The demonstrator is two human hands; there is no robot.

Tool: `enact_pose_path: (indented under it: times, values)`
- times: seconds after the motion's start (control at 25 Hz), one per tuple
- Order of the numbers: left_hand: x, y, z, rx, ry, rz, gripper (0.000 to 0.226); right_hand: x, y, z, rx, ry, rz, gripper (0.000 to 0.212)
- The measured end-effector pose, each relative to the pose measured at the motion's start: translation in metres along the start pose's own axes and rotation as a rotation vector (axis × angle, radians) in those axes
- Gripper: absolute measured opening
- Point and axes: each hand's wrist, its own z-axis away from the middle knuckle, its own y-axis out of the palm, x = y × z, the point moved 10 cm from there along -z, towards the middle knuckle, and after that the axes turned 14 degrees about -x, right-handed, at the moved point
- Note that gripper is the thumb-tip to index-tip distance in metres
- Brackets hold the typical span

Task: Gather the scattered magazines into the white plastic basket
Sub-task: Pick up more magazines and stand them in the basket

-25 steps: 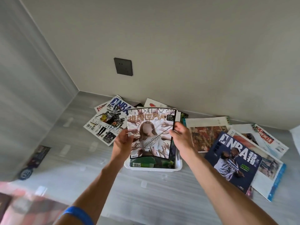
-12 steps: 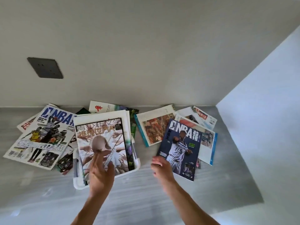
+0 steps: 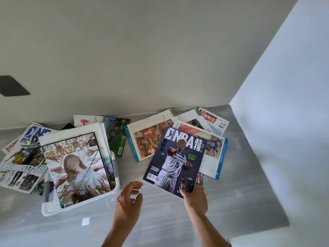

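The white plastic basket (image 3: 116, 188) stands on the grey floor at the left, with a magazine showing a figure and many hands (image 3: 78, 168) lying on top inside it. To its right lies a dark blue NBA magazine (image 3: 175, 161) over other magazines. My right hand (image 3: 195, 198) touches that magazine's near right corner, fingertips on the cover. My left hand (image 3: 129, 200) hovers between the basket and the NBA magazine, fingers loosely curled, holding nothing.
Several more magazines lie scattered: an NBA issue (image 3: 23, 157) left of the basket, a green one (image 3: 116, 138) behind it, a painting cover (image 3: 146, 139) and a white-and-blue one (image 3: 213, 154) further right. Walls close in behind and at the right (image 3: 284, 122).
My left hand let go of the magazine in the basket and moved right. My right hand slid right to the blue NBA magazine's near corner. The view shifted right and closer.
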Motion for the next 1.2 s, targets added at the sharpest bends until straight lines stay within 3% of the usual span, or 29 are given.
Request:
enact_pose_path:
  times: [0.12,0.2,0.32,0.4,0.48,0.6,0.68,0.8,0.88,0.96,1.04,1.2]
  values:
    - [0.006,0.019,0.014,-0.025,-0.047,-0.022,0.040,0.003,0.010,-0.016,0.177,-0.108,-0.020,0.032]
    - [0.009,0.034,0.019,-0.024,-0.084,-0.054,0.042,-0.005,0.007,-0.017,0.311,-0.006,-0.319,0.013]
    - [0.018,0.068,0.025,0.034,-0.168,-0.178,0.030,-0.033,-0.003,-0.015,0.572,0.225,-0.711,0.031]
    - [0.039,0.092,0.039,0.091,-0.377,-0.177,0.040,-0.051,-0.010,-0.008,0.768,0.249,-0.772,0.049]
    - [0.048,0.110,0.053,0.109,-0.585,-0.010,0.040,-0.063,-0.021,-0.005,0.904,0.239,-0.781,0.056]
    - [0.034,0.126,0.054,0.230,-0.579,0.065,0.039,-0.092,-0.032,-0.019,0.833,0.157,-0.467,0.059]
    - [0.004,0.119,0.037,0.201,-0.382,0.019,0.034,-0.093,-0.045,-0.041,0.636,0.000,-0.189,0.065]
    - [-0.052,0.096,0.020,0.155,-0.047,0.074,0.028,-0.036,-0.082,-0.064,0.333,-0.196,-0.268,0.064]
    - [-0.066,0.077,0.019,0.196,-0.064,0.329,0.034,0.004,-0.091,-0.065,0.421,-0.073,-0.554,0.063]
    - [-0.071,0.059,0.016,0.280,-0.138,0.590,0.039,0.049,-0.091,-0.047,0.668,-0.007,-0.785,0.050]
    - [-0.071,0.042,0.010,0.313,-0.177,0.674,0.044,0.090,-0.103,-0.028,0.781,-0.165,-0.883,0.040]
    - [-0.049,-0.010,-0.016,0.104,-0.251,0.661,0.043,0.144,-0.105,0.022,0.753,-0.519,-0.706,0.036]
